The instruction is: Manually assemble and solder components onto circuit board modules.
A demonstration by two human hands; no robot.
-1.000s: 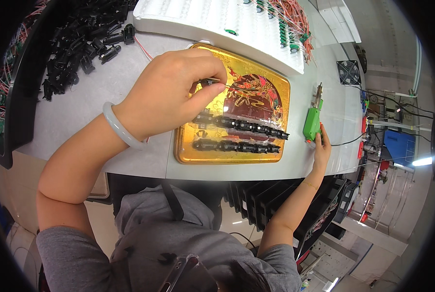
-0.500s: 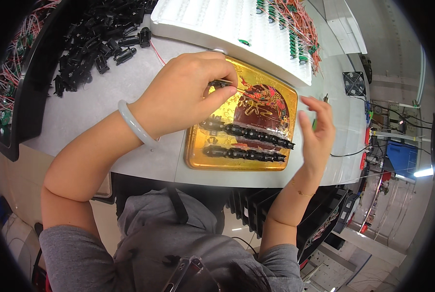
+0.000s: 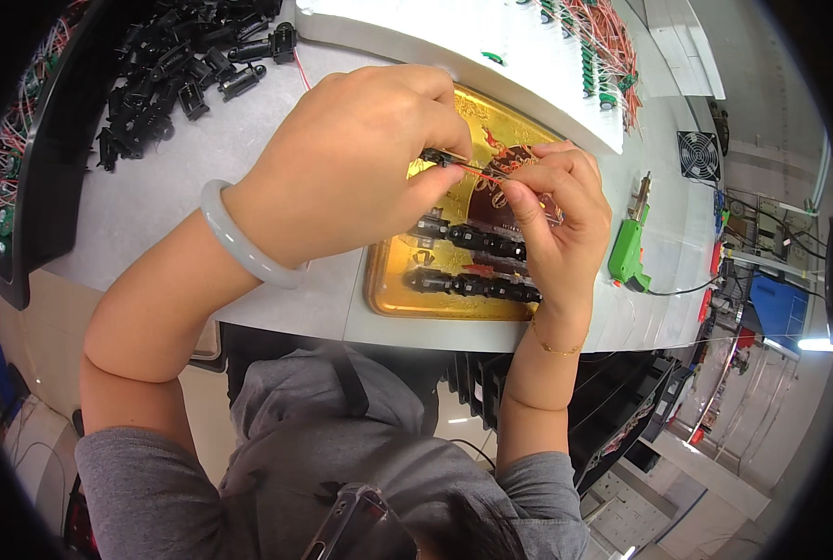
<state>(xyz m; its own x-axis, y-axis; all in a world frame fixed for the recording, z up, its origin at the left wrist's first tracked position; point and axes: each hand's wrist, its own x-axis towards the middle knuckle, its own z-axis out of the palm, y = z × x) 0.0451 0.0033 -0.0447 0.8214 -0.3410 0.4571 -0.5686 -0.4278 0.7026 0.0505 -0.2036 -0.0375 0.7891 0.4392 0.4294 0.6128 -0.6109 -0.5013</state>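
Note:
My left hand (image 3: 379, 154), a pale bangle on its wrist, pinches a small black plastic part (image 3: 438, 157) above a gold tin (image 3: 379, 299) with a dark red printed emblem. From that part a thin red wire (image 3: 477, 171) stretches to the fingertips of my right hand (image 3: 561, 201), which are closed on its far end. Something thin and dark lies by those fingertips, too small to make out. Two rows of black plastic housings (image 3: 472, 284) lie across the near half of the tin; my right hand hides their right ends.
Loose black housings (image 3: 188, 70) are heaped at the far left beside a black bin (image 3: 57, 177) of wired green boards. A white foam tray (image 3: 416, 42) holds boards with red and white wires (image 3: 612, 47). Right of the tin lie a green pistol-shaped tool (image 3: 629, 250) and a small fan (image 3: 698, 155).
My right hand has moved left from beside the green tool to the red wire, and its fingers have closed. My left hand still pinches the black part.

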